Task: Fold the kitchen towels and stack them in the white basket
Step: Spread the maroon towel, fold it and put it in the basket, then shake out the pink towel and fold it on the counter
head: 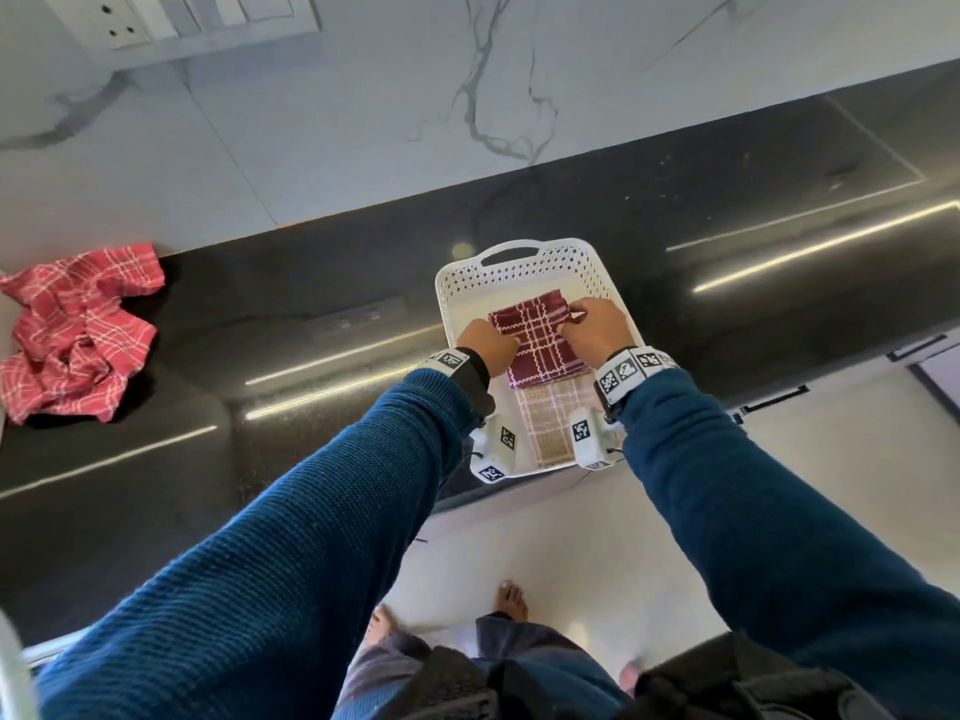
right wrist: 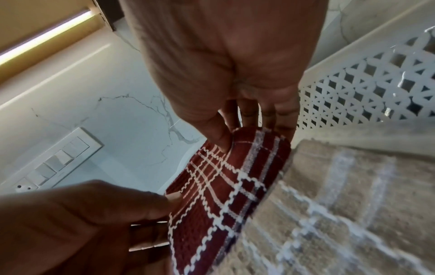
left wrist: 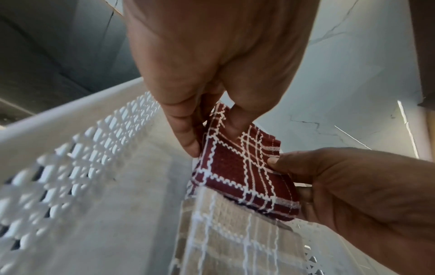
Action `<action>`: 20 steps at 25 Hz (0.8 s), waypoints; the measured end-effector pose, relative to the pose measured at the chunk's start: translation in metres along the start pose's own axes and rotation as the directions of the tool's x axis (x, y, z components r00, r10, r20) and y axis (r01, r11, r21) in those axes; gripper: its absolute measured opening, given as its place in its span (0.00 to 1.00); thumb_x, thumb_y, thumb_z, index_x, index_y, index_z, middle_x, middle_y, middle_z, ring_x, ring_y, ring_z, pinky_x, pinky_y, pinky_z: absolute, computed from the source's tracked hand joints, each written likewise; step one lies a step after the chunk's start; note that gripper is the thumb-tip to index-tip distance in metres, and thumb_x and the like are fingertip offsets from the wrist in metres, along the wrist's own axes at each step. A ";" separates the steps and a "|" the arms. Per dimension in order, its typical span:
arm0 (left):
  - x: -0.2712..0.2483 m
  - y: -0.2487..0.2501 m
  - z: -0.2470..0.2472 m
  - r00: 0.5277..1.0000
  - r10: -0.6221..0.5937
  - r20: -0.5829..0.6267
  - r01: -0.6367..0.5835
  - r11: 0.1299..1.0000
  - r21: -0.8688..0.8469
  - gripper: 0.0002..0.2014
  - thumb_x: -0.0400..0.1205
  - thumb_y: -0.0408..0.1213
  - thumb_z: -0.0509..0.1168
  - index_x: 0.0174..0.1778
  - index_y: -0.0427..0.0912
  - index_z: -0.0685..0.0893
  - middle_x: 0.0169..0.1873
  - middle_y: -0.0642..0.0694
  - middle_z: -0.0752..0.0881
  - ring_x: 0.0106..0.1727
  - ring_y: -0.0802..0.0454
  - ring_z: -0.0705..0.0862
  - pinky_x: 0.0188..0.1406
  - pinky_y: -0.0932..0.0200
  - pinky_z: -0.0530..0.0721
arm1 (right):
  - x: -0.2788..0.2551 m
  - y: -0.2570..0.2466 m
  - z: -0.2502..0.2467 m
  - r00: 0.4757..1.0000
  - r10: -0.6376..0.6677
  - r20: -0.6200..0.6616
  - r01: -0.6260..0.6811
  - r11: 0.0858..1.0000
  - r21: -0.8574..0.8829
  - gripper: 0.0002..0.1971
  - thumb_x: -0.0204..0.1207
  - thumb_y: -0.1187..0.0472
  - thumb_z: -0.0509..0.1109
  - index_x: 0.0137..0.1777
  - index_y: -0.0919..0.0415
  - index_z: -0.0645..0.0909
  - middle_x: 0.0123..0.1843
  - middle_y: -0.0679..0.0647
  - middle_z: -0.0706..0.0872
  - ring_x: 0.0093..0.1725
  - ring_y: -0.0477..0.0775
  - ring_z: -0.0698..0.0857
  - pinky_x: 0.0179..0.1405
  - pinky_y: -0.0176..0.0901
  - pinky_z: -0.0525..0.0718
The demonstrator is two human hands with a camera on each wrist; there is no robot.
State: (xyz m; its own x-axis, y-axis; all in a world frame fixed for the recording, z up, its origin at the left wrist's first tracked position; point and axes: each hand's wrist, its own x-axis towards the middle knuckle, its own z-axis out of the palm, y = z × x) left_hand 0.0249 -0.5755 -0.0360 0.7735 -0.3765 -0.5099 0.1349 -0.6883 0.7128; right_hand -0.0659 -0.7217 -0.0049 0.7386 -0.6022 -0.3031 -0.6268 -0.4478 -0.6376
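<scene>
far left of the head view, mid-height: a red checked towel (head: 78,332) is lying crumpled and unfolded on the dark counter (head: 322,283), well apart from the basket — soft, light, shapeless, likely needing to be taken by two corners and shaken out flat before any fold.

centre of the frame: the left hand (head: 485,348) is pinching the left edge of the folded maroon towel (head: 535,335), thumb on top, fingers (left wrist: 186,130) curled under. the towel is sitting partly on a folded beige towel (head: 550,423) inside the white basket (head: 519,275).

right of centre: the right hand (head: 597,327) is gripping the far right edge of the same maroon towel, thumb (right wrist: 219,135) pressing down on the cloth, fingers tucked behind it.

handling, as i'm judging it — thin woven cotton, limp, no stiffness; the folded layers are likely to slide or spring open if held by one side only. taking both opposite edges and clamping all layers together looks like the safe hold. the weave looks grippy rather than slippery. nothing fragile here.
</scene>
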 end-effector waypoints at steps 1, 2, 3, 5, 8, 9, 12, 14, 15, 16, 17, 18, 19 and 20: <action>-0.001 -0.002 0.000 1.000 0.006 0.001 -0.006 1.000 -0.019 0.12 0.83 0.37 0.68 0.57 0.32 0.87 0.52 0.38 0.92 0.55 0.38 0.91 0.60 0.41 0.90 | 0.000 -0.001 0.000 1.000 0.007 0.002 -0.007 1.000 -0.012 0.17 0.85 0.61 0.69 0.72 0.62 0.82 0.65 0.61 0.88 0.49 0.55 0.84 0.41 0.37 0.78; -0.001 -0.004 -0.002 1.000 0.018 -0.004 -0.018 0.999 -0.040 0.13 0.84 0.37 0.68 0.60 0.32 0.86 0.53 0.39 0.91 0.56 0.38 0.90 0.60 0.41 0.89 | -0.001 -0.004 -0.003 1.000 0.018 0.012 -0.017 0.999 -0.033 0.18 0.85 0.61 0.69 0.74 0.63 0.80 0.67 0.61 0.87 0.53 0.57 0.86 0.45 0.39 0.79; -0.003 -0.005 -0.006 1.000 0.026 -0.008 -0.026 0.998 -0.054 0.17 0.84 0.38 0.68 0.65 0.31 0.83 0.55 0.39 0.89 0.58 0.37 0.89 0.62 0.41 0.89 | -0.002 -0.009 -0.005 0.999 0.029 0.023 -0.028 0.998 -0.060 0.20 0.85 0.60 0.69 0.75 0.63 0.78 0.69 0.62 0.86 0.58 0.61 0.86 0.52 0.42 0.80; -0.008 -0.006 -0.021 1.000 0.026 -0.003 -0.027 0.995 -0.094 0.27 0.85 0.39 0.68 0.77 0.28 0.74 0.60 0.37 0.85 0.61 0.37 0.88 0.63 0.40 0.88 | -0.005 -0.024 -0.012 1.000 0.030 0.010 -0.028 0.986 -0.163 0.21 0.85 0.55 0.68 0.74 0.62 0.77 0.71 0.63 0.84 0.65 0.65 0.85 0.63 0.53 0.82; -0.018 -0.014 -0.073 0.989 0.131 -0.065 -0.141 0.975 -0.172 0.24 0.84 0.39 0.68 0.75 0.34 0.79 0.61 0.38 0.87 0.57 0.44 0.89 0.59 0.45 0.89 | -0.012 -0.072 -0.010 0.997 -0.064 -0.034 0.046 0.921 -0.386 0.23 0.82 0.52 0.67 0.74 0.59 0.77 0.74 0.63 0.81 0.71 0.71 0.80 0.71 0.67 0.78; -0.021 -0.025 -0.099 0.980 0.168 -0.108 -0.185 0.967 -0.176 0.21 0.82 0.42 0.68 0.69 0.38 0.84 0.59 0.39 0.89 0.56 0.45 0.89 0.60 0.46 0.88 | -0.016 -0.096 -0.001 0.993 -0.118 -0.023 0.097 0.900 -0.426 0.23 0.82 0.53 0.67 0.75 0.58 0.77 0.74 0.63 0.80 0.72 0.71 0.78 0.72 0.67 0.77; -0.032 -0.078 -0.188 0.959 0.145 -0.245 -0.186 0.970 -0.156 0.22 0.78 0.48 0.68 0.65 0.43 0.86 0.60 0.43 0.89 0.62 0.45 0.88 0.68 0.44 0.85 | -0.037 -0.174 0.056 0.955 -0.282 0.091 0.294 0.860 -0.417 0.23 0.82 0.52 0.67 0.74 0.58 0.79 0.73 0.63 0.80 0.72 0.71 0.79 0.72 0.66 0.78; -0.034 -0.125 -0.245 0.931 0.091 -0.353 -0.086 0.996 0.029 0.19 0.82 0.42 0.67 0.68 0.40 0.85 0.65 0.41 0.87 0.68 0.42 0.84 0.73 0.47 0.80 | -0.054 -0.211 0.111 0.916 -0.345 0.205 0.399 0.828 -0.394 0.23 0.82 0.50 0.68 0.75 0.57 0.80 0.73 0.62 0.80 0.71 0.69 0.80 0.72 0.64 0.79; -0.037 -0.154 -0.274 0.911 0.066 -0.407 -0.009 0.990 0.141 0.20 0.82 0.40 0.66 0.70 0.39 0.84 0.68 0.38 0.84 0.70 0.39 0.82 0.75 0.48 0.78 | -0.063 -0.225 0.147 0.897 -0.352 0.269 0.436 0.807 -0.397 0.24 0.82 0.49 0.68 0.76 0.56 0.79 0.73 0.62 0.80 0.71 0.68 0.80 0.72 0.64 0.79; -0.038 -0.187 -0.302 0.892 0.033 -0.451 0.088 0.966 0.244 0.22 0.82 0.39 0.65 0.72 0.38 0.81 0.71 0.35 0.81 0.72 0.35 0.80 0.76 0.47 0.76 | -0.073 -0.237 0.185 0.878 -0.346 0.331 0.464 0.788 -0.405 0.25 0.82 0.48 0.68 0.77 0.56 0.79 0.74 0.61 0.80 0.71 0.67 0.81 0.72 0.63 0.80; -0.041 -0.219 -0.326 0.874 0.009 -0.486 0.175 0.927 0.332 0.24 0.82 0.39 0.65 0.75 0.37 0.78 0.74 0.33 0.76 0.75 0.32 0.76 0.77 0.44 0.74 | -0.082 -0.243 0.221 0.863 -0.323 0.388 0.477 0.771 -0.421 0.26 0.82 0.47 0.68 0.78 0.55 0.78 0.76 0.61 0.79 0.72 0.67 0.80 0.72 0.63 0.80; -0.042 -0.254 -0.348 0.866 -0.014 -0.501 0.242 0.887 0.394 0.27 0.82 0.40 0.65 0.78 0.38 0.74 0.79 0.32 0.71 0.79 0.30 0.71 0.79 0.42 0.71 | -0.091 -0.248 0.257 0.852 -0.288 0.438 0.482 0.758 -0.440 0.27 0.82 0.46 0.68 0.79 0.55 0.76 0.78 0.61 0.77 0.74 0.68 0.79 0.72 0.64 0.80; -0.046 -0.285 -0.364 0.875 -0.016 -0.483 0.265 0.851 0.453 0.30 0.83 0.41 0.65 0.82 0.40 0.69 0.83 0.32 0.65 0.83 0.30 0.65 0.82 0.40 0.67 | -0.099 -0.250 0.287 0.846 -0.237 0.477 0.473 0.747 -0.467 0.29 0.82 0.44 0.68 0.81 0.54 0.73 0.81 0.62 0.73 0.78 0.71 0.75 0.74 0.67 0.78; -0.048 -0.311 -0.378 0.901 -0.002 -0.434 0.247 0.825 0.508 0.32 0.83 0.43 0.65 0.85 0.42 0.66 0.86 0.35 0.62 0.85 0.32 0.62 0.84 0.40 0.64 | -0.106 -0.248 0.312 0.844 -0.183 0.504 0.458 0.734 -0.502 0.32 0.82 0.42 0.68 0.83 0.52 0.69 0.86 0.63 0.66 0.82 0.74 0.67 0.76 0.72 0.73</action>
State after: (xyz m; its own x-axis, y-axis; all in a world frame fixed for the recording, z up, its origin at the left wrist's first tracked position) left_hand 0.1797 -0.1090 -0.0509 0.9653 -0.0687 -0.2520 -0.0125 -0.9759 0.2180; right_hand 0.0890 -0.3406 -0.0352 0.8632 -0.0939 -0.4960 -0.2461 -0.9361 -0.2511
